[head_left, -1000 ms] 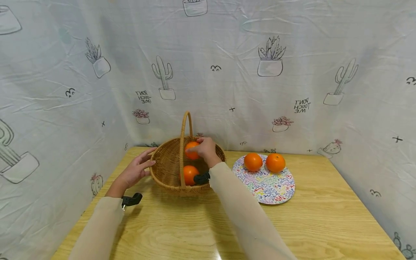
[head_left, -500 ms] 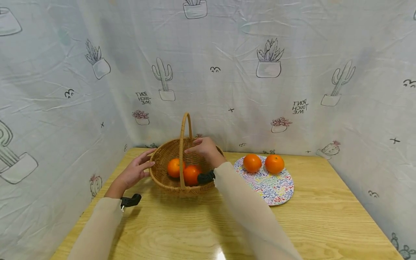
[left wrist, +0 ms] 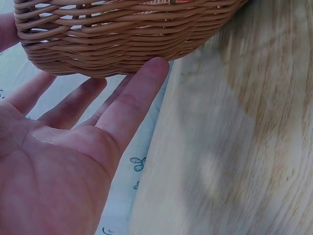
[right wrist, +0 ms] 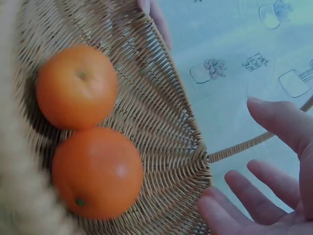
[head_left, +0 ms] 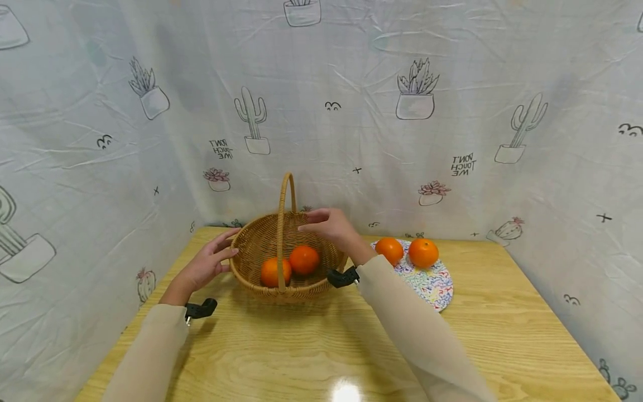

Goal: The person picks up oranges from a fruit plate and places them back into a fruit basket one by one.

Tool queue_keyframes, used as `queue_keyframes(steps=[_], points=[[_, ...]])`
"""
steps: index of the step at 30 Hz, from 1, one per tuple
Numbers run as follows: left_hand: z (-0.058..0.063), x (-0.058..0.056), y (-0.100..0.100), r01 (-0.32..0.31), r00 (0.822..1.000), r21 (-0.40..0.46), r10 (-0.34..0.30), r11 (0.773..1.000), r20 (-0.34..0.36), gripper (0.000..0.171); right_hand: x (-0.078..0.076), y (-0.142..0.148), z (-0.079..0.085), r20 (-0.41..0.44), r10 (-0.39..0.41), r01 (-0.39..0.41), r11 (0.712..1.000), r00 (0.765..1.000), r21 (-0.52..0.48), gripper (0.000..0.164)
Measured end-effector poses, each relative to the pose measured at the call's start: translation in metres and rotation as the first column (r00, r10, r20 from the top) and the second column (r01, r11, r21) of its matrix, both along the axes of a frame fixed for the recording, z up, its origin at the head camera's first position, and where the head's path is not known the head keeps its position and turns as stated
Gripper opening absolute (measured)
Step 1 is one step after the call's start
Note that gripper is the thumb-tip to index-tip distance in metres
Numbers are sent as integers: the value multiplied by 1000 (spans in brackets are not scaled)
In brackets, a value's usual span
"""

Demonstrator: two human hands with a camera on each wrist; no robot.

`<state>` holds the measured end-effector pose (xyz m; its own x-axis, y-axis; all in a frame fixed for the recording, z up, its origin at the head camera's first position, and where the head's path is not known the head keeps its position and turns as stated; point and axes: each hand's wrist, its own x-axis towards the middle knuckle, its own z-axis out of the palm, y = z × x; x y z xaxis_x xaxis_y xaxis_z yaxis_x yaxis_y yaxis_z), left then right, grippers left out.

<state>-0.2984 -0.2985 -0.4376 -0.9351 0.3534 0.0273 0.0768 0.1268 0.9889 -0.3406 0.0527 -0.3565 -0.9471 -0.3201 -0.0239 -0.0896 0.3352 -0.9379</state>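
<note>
A brown wicker basket [head_left: 256,251] with a tall arched handle [head_left: 282,234] stands at the back of the table. Inside it lie two oranges, one [head_left: 304,260] right of the handle and the other [head_left: 276,272] partly behind it; in the right wrist view the orange with a green stem spot [right wrist: 98,174] adjoins its neighbour [right wrist: 77,87]. My left hand [head_left: 205,265] rests against the basket's left side, its fingers [left wrist: 142,93] extended and spread along the outer weave. Over the basket's right rim hovers my right hand [head_left: 334,226], holding nothing, fingers loosely bent and thumb apart.
Right of the basket, a round plate [head_left: 437,287] with a colourful squiggle pattern carries two more oranges, a left one [head_left: 389,250] and a right one [head_left: 423,253]. My right forearm overlaps part of the plate. A cactus-print curtain [head_left: 361,139] borders the wooden table [head_left: 281,352].
My right hand has let go of an orange inside the basket and moved right. The basket's oranges have rolled and shifted. My left hand has stayed at the basket's side.
</note>
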Motion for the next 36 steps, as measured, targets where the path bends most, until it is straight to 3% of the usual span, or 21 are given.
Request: queue_keyframes(steps=[6, 17, 24, 36], points=[[0, 0, 0, 12, 1000, 10, -12, 1000, 3, 70, 13, 27, -2, 21, 24, -21, 994, 1000, -106, 59], [2, 3, -1, 4, 1000, 0, -4, 1000, -1, 69, 31, 84, -4, 38, -51, 57, 980, 998, -189, 56], [1, 4, -1, 1, 1000, 3, -1, 1000, 0, 68, 41, 113, -5, -6, -94, 92, 988, 996, -122, 58], [1, 3, 1, 5, 1000, 1, -5, 1000, -4, 68, 56, 159, -16, -65, -160, 153, 983, 985, -101, 59]])
